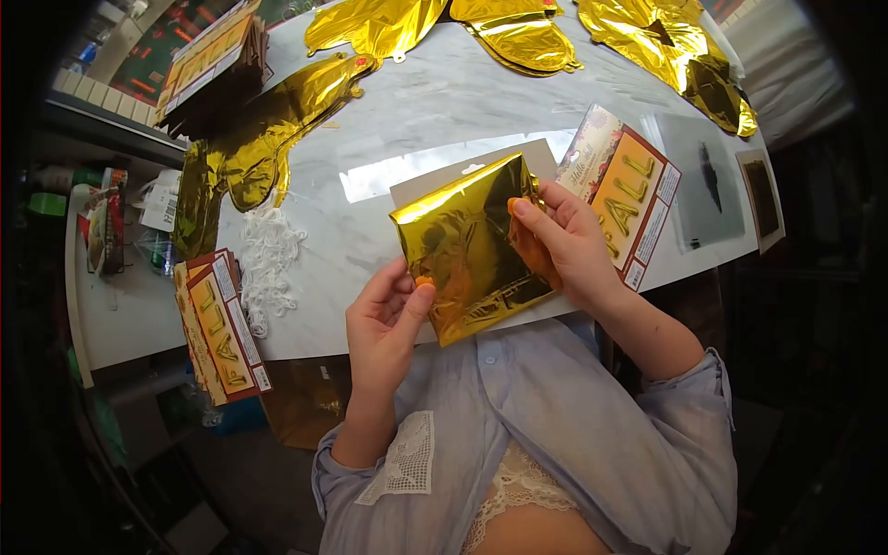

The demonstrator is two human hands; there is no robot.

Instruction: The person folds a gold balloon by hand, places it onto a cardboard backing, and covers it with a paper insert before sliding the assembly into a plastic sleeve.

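Note:
A gold foil balloon (476, 245), folded into a flat rectangle, is held up in front of me, tilted, above the table's near edge. My left hand (390, 310) pinches its lower left edge, thumb in front and fingers behind. On the right side, my right hand (566, 239) is closed on the same foil, with the thumb near the upper corner. Both thumb tips show orange. Behind the foil, a plain greyish card (416, 191) with a hang hole sticks out; whether my fingers touch it is hidden. A printed FALL card (629, 190) lies just beyond my right hand.
More gold foil balloons (375, 28) lie along the marble-patterned table's (407, 111) far and left sides. White string (270, 264) is heaped at left, beside stacked FALL cards (217, 324). Another card stack (208, 69) stands far left. A clear plastic sleeve (698, 185) lies right.

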